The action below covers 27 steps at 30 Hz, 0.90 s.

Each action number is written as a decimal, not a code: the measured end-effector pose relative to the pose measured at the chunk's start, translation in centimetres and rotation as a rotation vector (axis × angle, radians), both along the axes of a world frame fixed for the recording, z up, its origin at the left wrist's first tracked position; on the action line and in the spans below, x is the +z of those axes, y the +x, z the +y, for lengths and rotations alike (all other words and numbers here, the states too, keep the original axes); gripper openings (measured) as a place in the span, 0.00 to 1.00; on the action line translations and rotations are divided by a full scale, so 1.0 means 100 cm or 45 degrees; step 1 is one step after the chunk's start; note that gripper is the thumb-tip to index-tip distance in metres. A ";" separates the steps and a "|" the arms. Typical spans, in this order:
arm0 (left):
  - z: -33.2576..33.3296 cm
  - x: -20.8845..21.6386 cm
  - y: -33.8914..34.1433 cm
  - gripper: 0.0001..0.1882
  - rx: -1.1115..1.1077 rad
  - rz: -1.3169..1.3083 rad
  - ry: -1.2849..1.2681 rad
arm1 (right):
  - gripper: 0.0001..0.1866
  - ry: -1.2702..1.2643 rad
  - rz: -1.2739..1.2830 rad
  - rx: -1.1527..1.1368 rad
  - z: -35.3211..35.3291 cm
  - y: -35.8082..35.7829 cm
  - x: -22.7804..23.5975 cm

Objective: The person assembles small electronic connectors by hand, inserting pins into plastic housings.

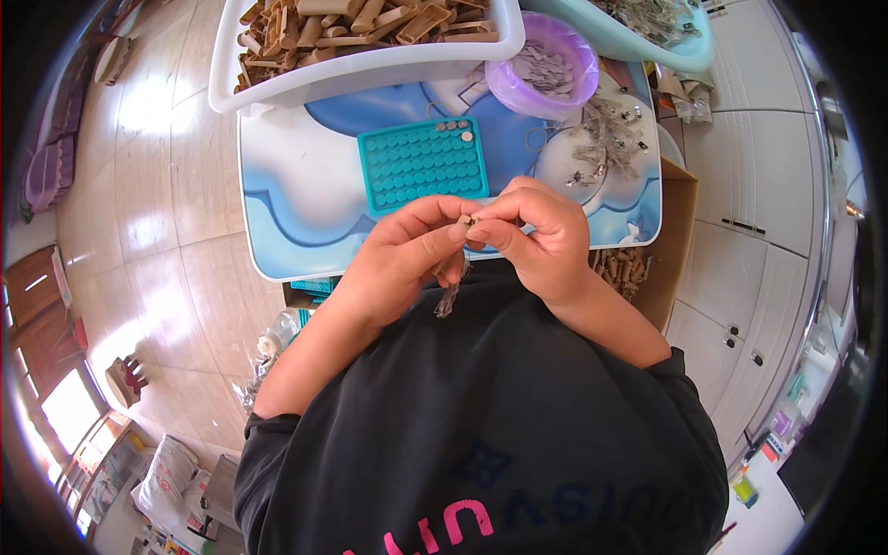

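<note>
My left hand [407, 245] and my right hand [548, 231] meet over the table's near edge, fingertips pinched together on a small beige piece [470, 221]. Most of it is hidden by the fingers, so I cannot tell its kind. A thin, see-through strand or bundle of fine wires [448, 300] hangs below the left hand's fingers. Just beyond the hands lies a teal tray [421, 166] with rows of round pockets. A few small silvery round parts [453, 126] sit in its far right corner.
Wired small parts [606, 143] are heaped on the blue-and-white table [305, 236] at right. Beyond stand a white tub [370, 74] of brown plastic casings, a purple-lined bucket [583, 88] of grey strips and a pale teal basin [694, 57]. A cardboard box [680, 217] holds brown casings below.
</note>
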<state>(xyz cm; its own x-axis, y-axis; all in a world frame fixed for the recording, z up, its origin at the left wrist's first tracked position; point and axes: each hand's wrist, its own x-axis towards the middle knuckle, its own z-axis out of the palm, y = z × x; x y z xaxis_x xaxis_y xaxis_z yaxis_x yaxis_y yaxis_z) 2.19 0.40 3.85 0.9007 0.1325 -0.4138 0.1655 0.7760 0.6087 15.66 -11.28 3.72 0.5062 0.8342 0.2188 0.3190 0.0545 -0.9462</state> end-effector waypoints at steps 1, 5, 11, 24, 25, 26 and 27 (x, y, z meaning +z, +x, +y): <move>0.000 -0.001 0.002 0.13 0.000 0.000 -0.001 | 0.06 -0.001 0.000 0.000 0.002 -0.001 -0.001; 0.003 -0.005 0.003 0.10 -0.014 0.094 -0.210 | 0.06 0.058 -0.292 -0.062 0.007 0.000 -0.004; 0.006 -0.007 0.000 0.10 -0.013 0.092 -0.357 | 0.04 0.044 -0.303 0.068 0.005 0.005 -0.003; 0.006 -0.009 -0.003 0.10 -0.043 0.128 -0.332 | 0.04 -0.042 -0.500 0.204 0.002 0.019 0.011; 0.006 -0.008 -0.002 0.10 -0.042 0.128 -0.332 | 0.04 -0.042 -0.500 0.204 0.001 0.018 0.011; 0.006 -0.006 -0.002 0.10 -0.034 0.129 -0.305 | 0.04 -0.056 -0.425 0.210 0.000 0.017 0.011; 0.006 -0.006 -0.001 0.10 -0.026 0.130 -0.279 | 0.05 -0.070 -0.351 0.216 -0.001 0.015 0.011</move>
